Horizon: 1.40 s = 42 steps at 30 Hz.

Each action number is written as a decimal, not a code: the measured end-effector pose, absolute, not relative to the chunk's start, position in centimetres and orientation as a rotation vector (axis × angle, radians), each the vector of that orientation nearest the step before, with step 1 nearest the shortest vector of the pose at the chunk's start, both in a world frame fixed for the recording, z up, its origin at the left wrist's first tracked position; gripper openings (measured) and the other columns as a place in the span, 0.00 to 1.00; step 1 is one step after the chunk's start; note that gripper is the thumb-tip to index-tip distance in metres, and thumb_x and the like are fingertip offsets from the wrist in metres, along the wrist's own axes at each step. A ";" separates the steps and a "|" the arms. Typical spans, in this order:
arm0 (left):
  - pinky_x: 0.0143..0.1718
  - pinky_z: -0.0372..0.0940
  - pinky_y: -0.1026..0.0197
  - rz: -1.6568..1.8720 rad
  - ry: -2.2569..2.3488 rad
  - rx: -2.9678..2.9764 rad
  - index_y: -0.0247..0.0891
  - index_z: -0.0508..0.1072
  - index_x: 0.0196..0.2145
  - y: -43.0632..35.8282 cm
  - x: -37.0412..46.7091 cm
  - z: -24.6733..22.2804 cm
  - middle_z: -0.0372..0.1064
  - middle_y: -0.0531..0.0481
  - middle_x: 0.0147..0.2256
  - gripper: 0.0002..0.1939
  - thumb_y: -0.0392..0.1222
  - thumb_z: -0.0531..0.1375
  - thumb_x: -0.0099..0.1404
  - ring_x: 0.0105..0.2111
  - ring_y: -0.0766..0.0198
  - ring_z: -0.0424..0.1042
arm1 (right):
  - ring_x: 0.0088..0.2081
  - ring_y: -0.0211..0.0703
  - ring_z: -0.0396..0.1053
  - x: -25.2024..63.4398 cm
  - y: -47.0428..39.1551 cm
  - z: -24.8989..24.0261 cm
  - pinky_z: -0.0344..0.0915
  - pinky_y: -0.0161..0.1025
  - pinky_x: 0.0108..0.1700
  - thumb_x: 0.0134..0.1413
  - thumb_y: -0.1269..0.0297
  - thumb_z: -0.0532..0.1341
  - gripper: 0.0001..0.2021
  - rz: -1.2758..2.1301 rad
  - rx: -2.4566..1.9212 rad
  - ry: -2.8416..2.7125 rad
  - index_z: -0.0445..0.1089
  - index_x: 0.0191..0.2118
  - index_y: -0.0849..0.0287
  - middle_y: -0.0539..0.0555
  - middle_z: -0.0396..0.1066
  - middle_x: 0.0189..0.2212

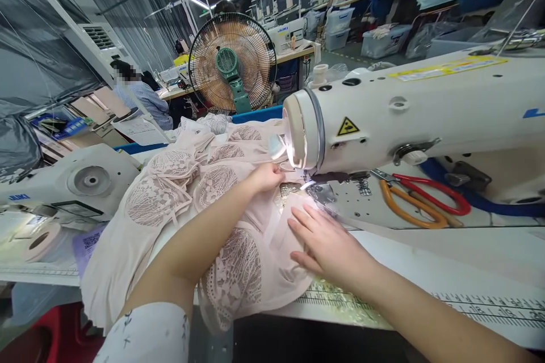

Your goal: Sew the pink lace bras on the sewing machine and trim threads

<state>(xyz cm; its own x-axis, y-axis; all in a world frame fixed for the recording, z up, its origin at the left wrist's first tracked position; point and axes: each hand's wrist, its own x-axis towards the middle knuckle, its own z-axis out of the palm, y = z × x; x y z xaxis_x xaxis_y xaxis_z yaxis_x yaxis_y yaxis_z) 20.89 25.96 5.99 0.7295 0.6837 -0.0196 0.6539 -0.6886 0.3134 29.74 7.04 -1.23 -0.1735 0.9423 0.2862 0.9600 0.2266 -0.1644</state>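
Pale pink lace garments (238, 266) are heaped over the white sewing table, one reaching under the needle area of a white sewing machine (361, 113). My left hand (269, 176) is closed on the pink fabric just left of the lit needle area, its fingertips pinched together. Spread over the fabric in front of the machine, my right hand (317, 235) lies nearly flat, fingers apart and pressing on the cloth. The needle itself is hard to make out in the bright light.
Scissors with red and orange handles (413, 198) lie right of the needle area. A second sewing machine (89, 181) stands at the left. Behind the garments is a large fan (232, 62). A seated person (142, 99) is at the back left. A ruler strip (481, 306) runs along the front edge.
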 end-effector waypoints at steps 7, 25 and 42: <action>0.50 0.64 0.55 0.030 0.600 2.845 0.34 0.73 0.40 18.9 17.6 7.8 0.70 0.38 0.48 0.11 0.41 0.53 0.65 0.49 0.54 0.69 | 0.61 0.61 0.56 29.6 7.2 -1.2 0.59 0.55 0.58 0.49 0.52 0.63 0.30 -0.085 -1.782 -2.075 0.67 0.54 0.68 0.70 0.61 0.58; 0.62 0.52 0.52 -0.094 0.303 3.025 0.24 0.58 0.60 20.2 17.2 2.9 0.52 0.33 0.63 0.30 0.50 0.49 0.69 0.63 0.51 0.52 | 0.53 0.53 0.68 31.9 2.1 -1.8 0.70 0.49 0.50 0.62 0.59 0.52 0.21 -0.420 -1.545 -2.044 0.66 0.53 0.68 0.64 0.70 0.52; 0.58 0.57 0.50 0.013 0.158 3.085 0.28 0.64 0.57 21.0 17.5 3.2 0.58 0.31 0.59 0.29 0.52 0.54 0.66 0.58 0.46 0.59 | 0.51 0.53 0.69 31.8 2.1 -1.2 0.69 0.52 0.51 0.60 0.62 0.55 0.18 -0.333 -1.440 -2.179 0.69 0.50 0.67 0.63 0.71 0.51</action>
